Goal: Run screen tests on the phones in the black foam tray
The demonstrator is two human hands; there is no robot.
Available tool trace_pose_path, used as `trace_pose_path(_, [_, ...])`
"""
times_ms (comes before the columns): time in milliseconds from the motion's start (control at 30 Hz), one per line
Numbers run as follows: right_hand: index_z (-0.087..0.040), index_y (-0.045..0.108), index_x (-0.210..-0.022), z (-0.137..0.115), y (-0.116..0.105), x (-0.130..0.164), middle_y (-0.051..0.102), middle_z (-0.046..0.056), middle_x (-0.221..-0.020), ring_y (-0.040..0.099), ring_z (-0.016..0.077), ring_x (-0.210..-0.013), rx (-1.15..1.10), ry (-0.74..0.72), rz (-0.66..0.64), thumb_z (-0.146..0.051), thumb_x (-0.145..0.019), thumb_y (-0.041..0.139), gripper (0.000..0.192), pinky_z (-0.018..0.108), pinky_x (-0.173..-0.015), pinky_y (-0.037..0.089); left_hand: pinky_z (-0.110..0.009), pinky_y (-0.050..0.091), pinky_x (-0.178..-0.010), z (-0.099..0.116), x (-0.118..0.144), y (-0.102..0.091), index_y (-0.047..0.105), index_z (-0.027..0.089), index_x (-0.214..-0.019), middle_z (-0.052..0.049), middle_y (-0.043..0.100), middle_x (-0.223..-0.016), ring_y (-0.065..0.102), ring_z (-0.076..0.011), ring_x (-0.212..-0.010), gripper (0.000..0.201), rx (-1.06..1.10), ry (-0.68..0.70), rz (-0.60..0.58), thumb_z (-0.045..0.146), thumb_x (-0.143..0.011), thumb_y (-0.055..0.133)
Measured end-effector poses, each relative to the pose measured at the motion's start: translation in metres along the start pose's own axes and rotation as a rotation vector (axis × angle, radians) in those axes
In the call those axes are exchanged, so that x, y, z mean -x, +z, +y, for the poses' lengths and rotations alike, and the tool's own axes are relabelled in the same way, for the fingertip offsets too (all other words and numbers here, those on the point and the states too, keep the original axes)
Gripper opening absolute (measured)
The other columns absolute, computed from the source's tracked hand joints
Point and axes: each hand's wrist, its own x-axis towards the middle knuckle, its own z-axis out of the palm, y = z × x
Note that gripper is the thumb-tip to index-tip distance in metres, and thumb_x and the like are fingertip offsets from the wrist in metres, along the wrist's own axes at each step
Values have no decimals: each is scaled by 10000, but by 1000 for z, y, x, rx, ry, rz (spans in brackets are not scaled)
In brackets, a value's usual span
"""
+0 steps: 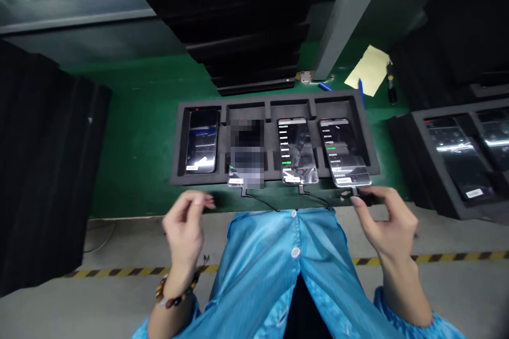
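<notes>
A black foam tray [274, 176] on the green table holds a row of phones. The leftmost phone [202, 143] has a dark screen and no cable at its lower end. A blurred phone [238, 180] and a phone with a lit list [298, 151] each have a black cable [260, 201] plugged in below. My right hand [387, 220] pinches a charging cable's plug [353, 190] at the bottom of the rightmost phone [344, 153]. Below the tray's left corner, my left hand [185, 225] is closed with curled fingers; what they hold, if anything, is hidden.
Stacked black trays stand behind [238, 21] and on the left [43, 169]. Another foam tray with phones [453, 159] lies to the right. Yellow paper [368, 71], a blue pen [361, 92] and a black marker [391, 85] lie near a metal post [345, 21].
</notes>
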Motion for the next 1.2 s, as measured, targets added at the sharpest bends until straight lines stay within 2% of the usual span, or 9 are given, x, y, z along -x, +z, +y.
trace_pose_path(167, [-226,718,-1058,-13,8,-2,756,36,-909,724,217,-808,44,61,-46,-370,-956,834,211,348,-772,575,-474,664,-869,26,-4,37,787,165,-1187,-176,813,-1179,797,-296,-949,447,261,-261,-225,549,-960,756])
trace_pose_path(333, [-195,710,-956,-21,15,-3,485,-53,-655,480,103,-574,2,168,-71,-385,-1020,748,204,268,-586,420,-321,665,-731,25,0,59,824,113,-1025,-179,833,-1073,788,-208,-773,428,531,-490,-272,504,-857,862])
trace_pose_path(467, [-200,575,-756,-34,16,8,328,-77,-611,327,76,-520,-17,156,73,-324,-1029,724,335,271,-526,313,-235,624,-590,20,4,75,730,123,-786,-79,765,-753,757,-173,-619,484,562,-520,-114,561,-751,935])
trace_pose_path(567, [-221,446,-760,-58,21,10,442,-48,-696,429,86,-584,-122,10,36,-237,-1051,680,373,257,-574,381,-202,583,-510,21,8,83,638,135,-677,-39,713,-675,731,-157,-546,604,552,-525,-43,650,-712,952])
trace_pose_path(667, [-229,488,-889,-84,36,3,653,39,-955,654,156,-857,-144,-108,-85,-298,-1054,715,289,282,-758,532,-213,612,-537,24,12,87,660,130,-722,-44,738,-721,755,-170,-577,671,538,-518,-123,723,-669,967])
trace_pose_path(733, [-224,534,-991,-94,49,-3,689,72,-1052,687,186,-916,-90,-116,-133,-402,-1022,778,304,300,-767,554,-229,631,-561,24,14,88,671,128,-749,-54,753,-750,775,-188,-608,679,533,-507,-203,741,-683,956])
trace_pose_path(867, [-229,518,-960,-99,69,-11,662,15,-926,629,131,-719,-21,-95,-153,-379,-1057,738,284,275,-637,476,-243,643,-585,24,17,90,673,127,-769,-61,759,-777,794,-207,-647,648,538,-487,-294,724,-753,925])
trace_pose_path(1000, [-234,471,-878,-97,75,-13,579,-13,-845,561,112,-683,-79,-91,-156,-243,-1093,649,279,278,-639,424,-236,630,-576,23,17,92,667,125,-762,-51,742,-764,775,-186,-624,647,526,-483,-342,722,-768,916])
trace_pose_path(1200, [-238,438,-866,-102,71,-4,482,-38,-813,486,104,-683,-356,-73,-175,-170,-1053,671,306,260,-641,417,-244,630,-600,24,14,93,687,127,-782,-55,732,-767,752,-169,-622,642,484,-447,-450,745,-837,851])
